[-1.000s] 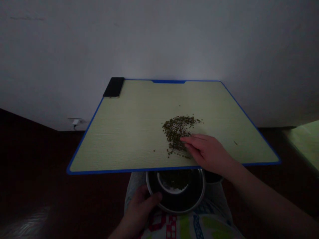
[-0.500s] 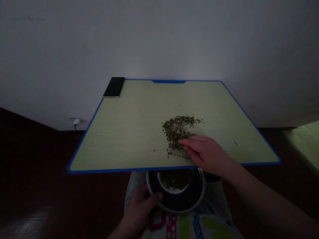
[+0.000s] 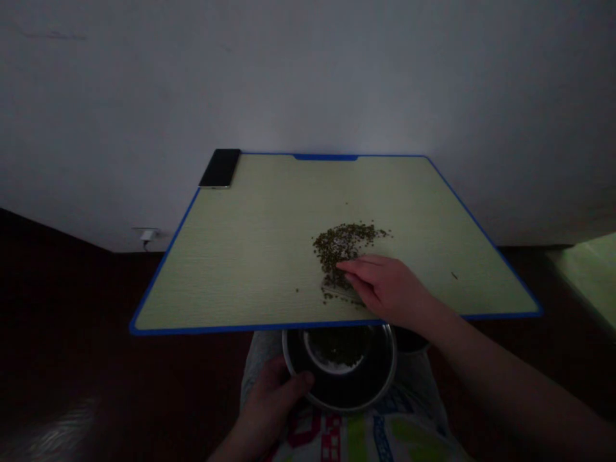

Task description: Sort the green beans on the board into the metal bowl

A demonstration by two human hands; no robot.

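A loose patch of small green mung beans [image 3: 332, 245] is spread over the pale tabletop [image 3: 240, 256]. My right hand [image 3: 385, 285] reaches in from the right, its fingers pressed together and their tips among the beans at the patch's lower part. Whether a bean is between the fingertips is too small to tell. Below the table's front edge, my left hand [image 3: 282, 391] grips the left rim of a metal bowl [image 3: 346, 391], thumb over the edge. Beans lie inside the bowl, which sits over my lap; its far side is hidden under the tabletop.
A black phone [image 3: 220, 168] lies at the table's far left corner. To the right is a small dark sliver [image 3: 454, 275]. Another dark round container [image 3: 411, 341] shows partly behind my right wrist. The wall carries a plugged-in charger [image 3: 148, 235] at left.
My right hand has shifted slightly left and away from me, deeper into the bean patch. My left hand and the bowl stay where they were.
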